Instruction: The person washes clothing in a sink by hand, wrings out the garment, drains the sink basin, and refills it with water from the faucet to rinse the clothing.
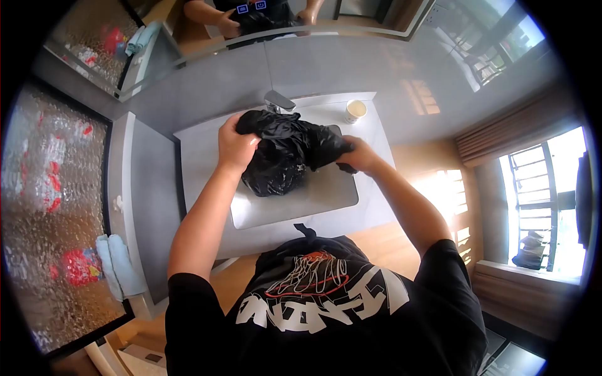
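Bundle (276, 153), black and shiny, is held up by both hands over the sink (276, 212). It may be cloth or a thin bag; I cannot tell which. The left hand (236, 147) has its fingers curled tight on one end. The right hand (362, 156) has its fingers wrapped round the other, thinner end. The fat, crumpled part hangs between them, with pale specks low down. I cannot tell if it touches the sink.

I think the step in hand is working the bundle over the sink with both hands. The next move seems to call for a firm hold on both ends, and for keeping the fat part inside the sink's rim, as it may be wet.

On the near side of the fingers, the sink has bare room up to its front edge. Its right edge is close by the right fingers, so there is less room that way. Just past the bundle's top, between the two hands, stands the tap (279, 101); a push away could bump it. Past the right fingers, a cup (355, 111) stands on the counter (204, 147), and a wide swing could tip it. Left of the left fingers comes more counter, then a gray panel (153, 172). Farthest off, past the tap, is the wall (357, 62).
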Demonstrator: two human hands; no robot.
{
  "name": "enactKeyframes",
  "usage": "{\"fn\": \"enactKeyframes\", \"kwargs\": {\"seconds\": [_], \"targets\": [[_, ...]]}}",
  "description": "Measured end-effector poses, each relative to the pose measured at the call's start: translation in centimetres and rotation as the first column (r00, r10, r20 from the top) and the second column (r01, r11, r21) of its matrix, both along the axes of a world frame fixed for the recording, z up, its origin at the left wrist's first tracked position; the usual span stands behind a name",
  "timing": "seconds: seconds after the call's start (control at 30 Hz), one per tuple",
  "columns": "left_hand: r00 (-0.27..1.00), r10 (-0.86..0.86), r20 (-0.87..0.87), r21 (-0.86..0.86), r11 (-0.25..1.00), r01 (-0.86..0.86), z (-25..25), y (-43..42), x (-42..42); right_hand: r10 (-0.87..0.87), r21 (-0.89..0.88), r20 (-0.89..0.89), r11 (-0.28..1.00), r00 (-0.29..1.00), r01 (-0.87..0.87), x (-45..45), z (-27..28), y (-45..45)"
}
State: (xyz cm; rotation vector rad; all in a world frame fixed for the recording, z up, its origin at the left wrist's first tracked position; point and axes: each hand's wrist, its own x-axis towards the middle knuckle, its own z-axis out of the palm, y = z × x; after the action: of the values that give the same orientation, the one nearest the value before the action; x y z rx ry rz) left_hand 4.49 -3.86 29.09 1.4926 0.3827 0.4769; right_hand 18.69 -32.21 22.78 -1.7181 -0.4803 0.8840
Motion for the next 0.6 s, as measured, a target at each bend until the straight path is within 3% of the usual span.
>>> {"fn": "enactKeyframes", "kwargs": {"seconds": [0.07,0.17,0.2,0.33,0.4,0.5,0.6], "targets": [[0.999,-0.048,0.014,0.069,0.997,0.047,1.0,-0.8,0.6,0.020,-0.097,0.111,0.995,0.994,-0.010,0.4,-5.3,-0.2],[0.989,-0.145,-0.026,0.183,0.972,0.147,2.1,-1.1,1.1,0.222,-0.438,0.377,0.898,0.899,-0.038,-0.4,-4.8,0.5],[0.984,-0.173,-0.050,0.228,0.957,0.180,2.5,-1.1,1.3,0.272,-0.434,0.307,0.893,0.912,-0.120,-0.2,-3.6,0.9],[0.980,-0.176,-0.089,0.442,0.875,0.198,3.8,-1.6,1.8,0.141,-0.010,0.416,0.989,0.898,-0.151,-1.4,3.5,4.6],[0.978,-0.183,-0.104,0.545,0.811,0.210,4.2,-1.8,2.1,0.050,0.201,0.666,0.949,0.745,-0.244,-2.1,6.2,7.2],[0.950,-0.211,-0.228,0.623,0.719,0.309,7.1,-2.1,1.9,0.126,0.147,0.549,0.958,0.826,-0.244,-3.3,8.3,10.3],[0.912,-0.250,-0.325,0.593,0.697,0.403,9.3,-1.4,1.5,-0.034,0.185,0.520,0.980,0.853,-0.073,-3.3,7.4,11.7]]}}
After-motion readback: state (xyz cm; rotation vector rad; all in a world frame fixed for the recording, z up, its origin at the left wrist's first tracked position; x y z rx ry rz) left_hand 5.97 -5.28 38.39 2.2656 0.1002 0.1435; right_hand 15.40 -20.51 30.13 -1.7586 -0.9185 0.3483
